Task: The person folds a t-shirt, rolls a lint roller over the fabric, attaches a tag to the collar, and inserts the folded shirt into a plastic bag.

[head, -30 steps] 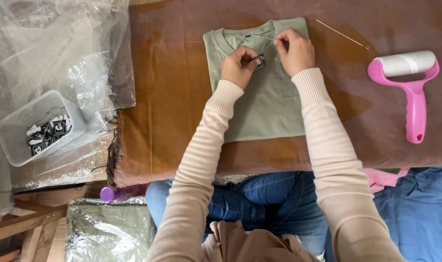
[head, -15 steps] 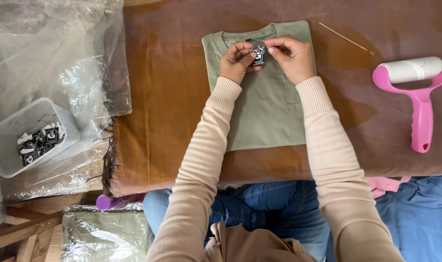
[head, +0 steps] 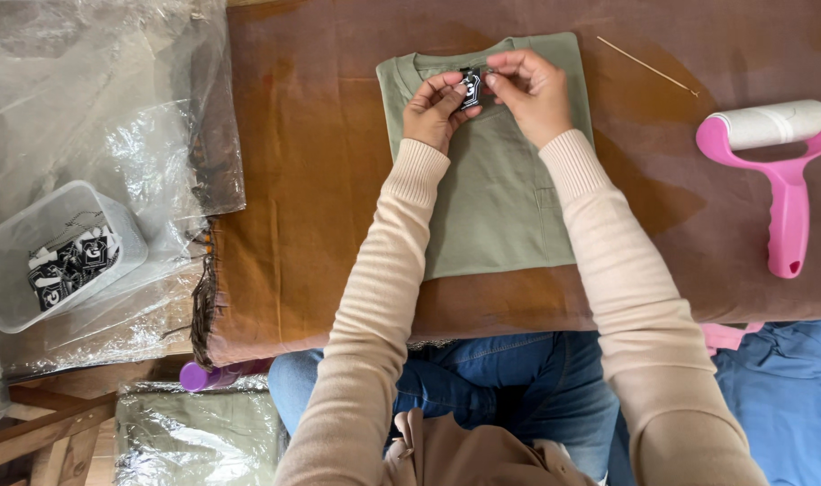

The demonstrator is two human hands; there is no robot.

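A folded sage-green T-shirt (head: 496,193) lies on a brown cloth-covered table (head: 311,171). Both my hands are at its neckline. My left hand (head: 436,110) and my right hand (head: 529,90) pinch a small black-and-white hang tag (head: 470,87) between their fingertips, just below the collar. A thin chain from the tag is barely visible at the collar.
A pink lint roller (head: 780,171) lies at the right. A thin wooden stick (head: 646,66) rests above it. At the left, a clear plastic tub (head: 55,256) of similar tags sits on crinkled plastic sheeting. A bagged green shirt (head: 194,436) lies at the lower left, with blue cloth (head: 784,396) at the lower right.
My hands came together at the collar. The tag, earlier held low by the left hand alone, is now pinched by both hands closer to the neckline.
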